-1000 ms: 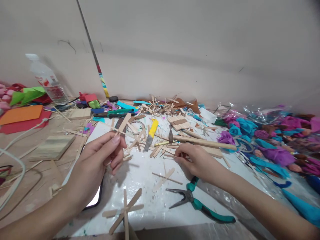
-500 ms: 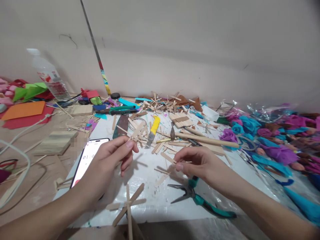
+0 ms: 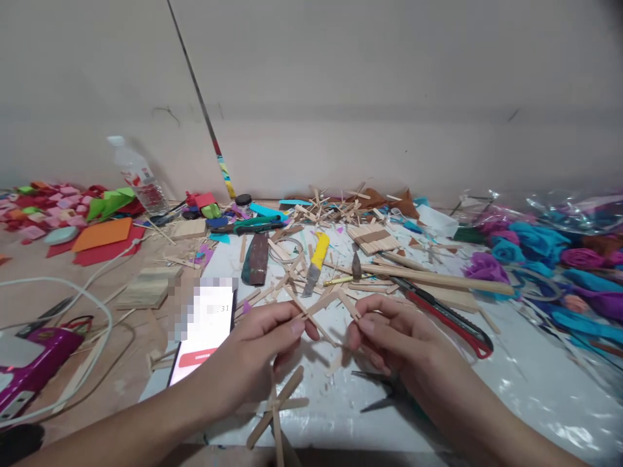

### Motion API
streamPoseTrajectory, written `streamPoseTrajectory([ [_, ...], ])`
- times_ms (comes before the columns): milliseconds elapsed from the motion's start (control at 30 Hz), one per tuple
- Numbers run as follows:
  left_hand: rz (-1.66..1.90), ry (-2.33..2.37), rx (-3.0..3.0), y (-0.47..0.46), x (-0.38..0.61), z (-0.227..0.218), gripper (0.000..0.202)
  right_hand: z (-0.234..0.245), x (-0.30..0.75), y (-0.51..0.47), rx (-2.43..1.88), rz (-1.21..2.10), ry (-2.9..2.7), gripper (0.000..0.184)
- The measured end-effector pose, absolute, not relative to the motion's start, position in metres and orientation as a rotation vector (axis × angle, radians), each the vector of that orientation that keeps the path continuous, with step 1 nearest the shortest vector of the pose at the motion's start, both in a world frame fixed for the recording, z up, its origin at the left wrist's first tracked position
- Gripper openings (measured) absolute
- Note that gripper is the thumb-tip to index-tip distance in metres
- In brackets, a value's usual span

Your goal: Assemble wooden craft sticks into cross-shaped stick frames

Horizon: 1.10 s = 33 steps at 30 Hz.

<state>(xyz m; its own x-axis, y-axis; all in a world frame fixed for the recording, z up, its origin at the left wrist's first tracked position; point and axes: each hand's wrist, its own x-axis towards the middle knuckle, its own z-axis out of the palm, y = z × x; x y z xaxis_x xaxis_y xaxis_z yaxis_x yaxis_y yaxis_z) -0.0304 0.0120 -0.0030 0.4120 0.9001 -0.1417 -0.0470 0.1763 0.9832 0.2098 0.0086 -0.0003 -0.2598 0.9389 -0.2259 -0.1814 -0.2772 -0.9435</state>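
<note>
Between its thumb and fingertips, my left hand pinches a pair of crossed craft sticks. Another craft stick is in a pinch of my right hand. Its upper end meets, or nearly meets, the end of one crossed stick; whether they touch I cannot tell. Both hands are raised over the white sheet. Below my left hand lies a star of crossed craft sticks. Pliers lie under my right hand, their handles mostly hidden by it.
A phone lies beside my left forearm. Behind the hands are a yellow-handled knife, a red utility knife, a stick bundle and a heap of loose sticks. Crepe paper flowers crowd the right; a bottle stands back left.
My hands have come closer together, bringing the right hand's stick up to the crossed pair. The view has turned left, uncovering the red utility knife and a purple power strip.
</note>
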Motion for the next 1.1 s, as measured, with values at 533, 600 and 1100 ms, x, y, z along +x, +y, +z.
streamPoseTrajectory([
  [533, 0.65, 0.971, 1.344, 0.006, -0.031, 0.003, 0.042, -0.007, 0.222, 0.008, -1.202, 1.545, -1.177, 0.032],
  [600, 0.629, 0.932, 1.365, 0.005, -0.032, 0.002, 0.045, -0.006, 0.222, 0.008, -1.203, 1.56, -1.183, 0.031],
  [1100, 0.865, 1.084, 1.411, 0.013, -0.034, 0.011, 0.028, -0.002, 0.203, 0.009, -1.226, 1.394, -1.285, 0.059],
])
